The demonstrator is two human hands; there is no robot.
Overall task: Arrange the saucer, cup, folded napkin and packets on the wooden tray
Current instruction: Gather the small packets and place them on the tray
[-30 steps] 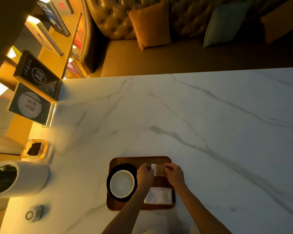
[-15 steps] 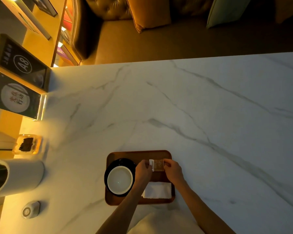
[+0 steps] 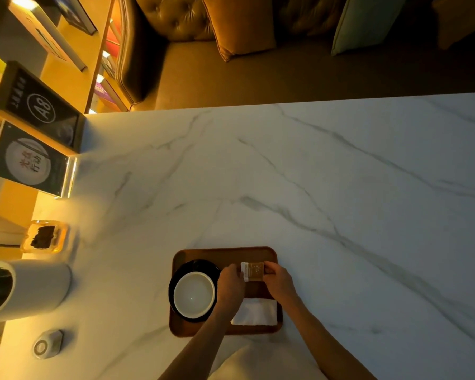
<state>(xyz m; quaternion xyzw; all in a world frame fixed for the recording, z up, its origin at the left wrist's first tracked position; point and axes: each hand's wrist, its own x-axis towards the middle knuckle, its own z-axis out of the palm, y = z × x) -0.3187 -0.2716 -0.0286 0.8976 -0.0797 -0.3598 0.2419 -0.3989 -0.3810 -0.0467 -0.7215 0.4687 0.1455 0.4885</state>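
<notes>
Head view: both hands over wooden tray (image 3: 225, 253) on marble table (image 3: 340, 187). Left hand (image 3: 231, 286) and right hand (image 3: 279, 281) each pinch an end of the packets (image 3: 254, 270), fingers curled, holding them level above the tray's far right part, likely to square them before setting down. White cup (image 3: 194, 294) sits on dark saucer (image 3: 195, 266) at tray left; folded napkin (image 3: 257, 311) lies near right, leaving that spot free.
</notes>
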